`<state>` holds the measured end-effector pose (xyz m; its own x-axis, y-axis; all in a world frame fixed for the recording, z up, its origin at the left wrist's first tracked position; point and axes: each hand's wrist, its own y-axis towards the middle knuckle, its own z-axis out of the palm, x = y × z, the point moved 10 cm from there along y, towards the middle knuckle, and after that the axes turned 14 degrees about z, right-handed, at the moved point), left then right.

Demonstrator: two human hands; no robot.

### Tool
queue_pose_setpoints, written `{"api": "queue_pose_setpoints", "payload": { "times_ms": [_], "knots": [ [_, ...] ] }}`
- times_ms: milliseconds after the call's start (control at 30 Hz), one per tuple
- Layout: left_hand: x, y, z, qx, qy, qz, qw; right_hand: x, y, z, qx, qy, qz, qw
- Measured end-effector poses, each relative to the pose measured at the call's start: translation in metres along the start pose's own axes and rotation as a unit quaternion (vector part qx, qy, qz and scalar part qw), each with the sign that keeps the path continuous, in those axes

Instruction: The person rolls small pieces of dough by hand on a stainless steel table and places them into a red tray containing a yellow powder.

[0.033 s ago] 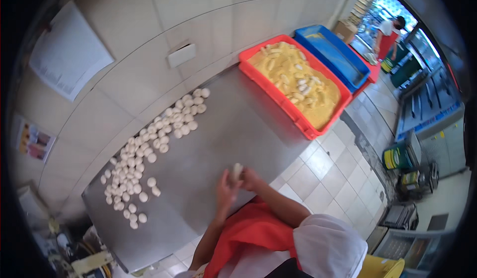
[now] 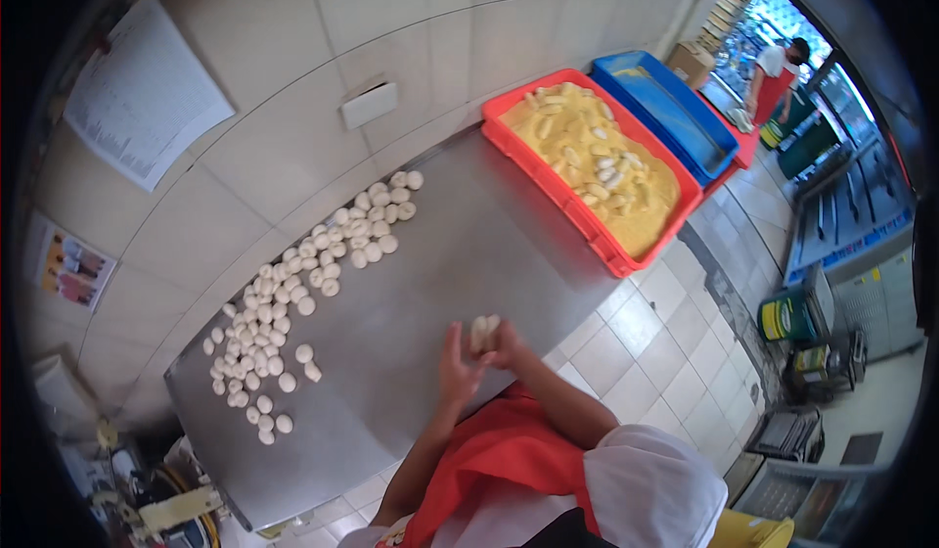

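Shaping, apparently | head: bare right hand [image 2: 510, 348] gripping seemingly 2 white, oblong, dough-like pieces [image 2: 484, 334] over grey metal table [image 2: 362, 382]; bare left hand [image 2: 459, 372] uncurled just beside them | next move likely needs light, even pressure

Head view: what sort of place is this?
Probably a bakery kitchen: small dough balls lie on a metal table, near a red tray holding yellow powder and pale rolls.

So I've got one grey metal table [image 2: 469, 240], dozens of round white dough balls [image 2: 262, 315] on it (too bunched to count tbh), two bare hands [image 2: 460, 370] at its near edge, plus one red rectangular plastic tray [image 2: 554, 201] and one blue rectangular plastic tray [image 2: 675, 117] by its right end.
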<state>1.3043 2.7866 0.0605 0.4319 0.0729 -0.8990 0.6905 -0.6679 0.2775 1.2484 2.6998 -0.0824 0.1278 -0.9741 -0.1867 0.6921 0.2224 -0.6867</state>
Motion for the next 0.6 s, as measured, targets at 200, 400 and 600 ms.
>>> {"api": "queue_pose_setpoints", "payload": {
  "times_ms": [200, 400, 600],
  "knots": [
    [0.035, 0.128, -0.033, 0.005, 0.175, 0.051, 0.983, 0.180, -0.177, 0.208, 0.298, 0.043, -0.316, 0.900],
    [0.150, 0.224, -0.114, 0.042, 0.427, -0.044, 0.902, 0.244, -0.052, 0.229, 0.004, -0.351, -0.347, 0.870],
    [0.117, 0.222, -0.063, 0.097, 0.351, 0.027, 0.931, 0.195, 0.109, 0.284, -0.146, -0.691, -0.498, 0.504]
  ]
}}
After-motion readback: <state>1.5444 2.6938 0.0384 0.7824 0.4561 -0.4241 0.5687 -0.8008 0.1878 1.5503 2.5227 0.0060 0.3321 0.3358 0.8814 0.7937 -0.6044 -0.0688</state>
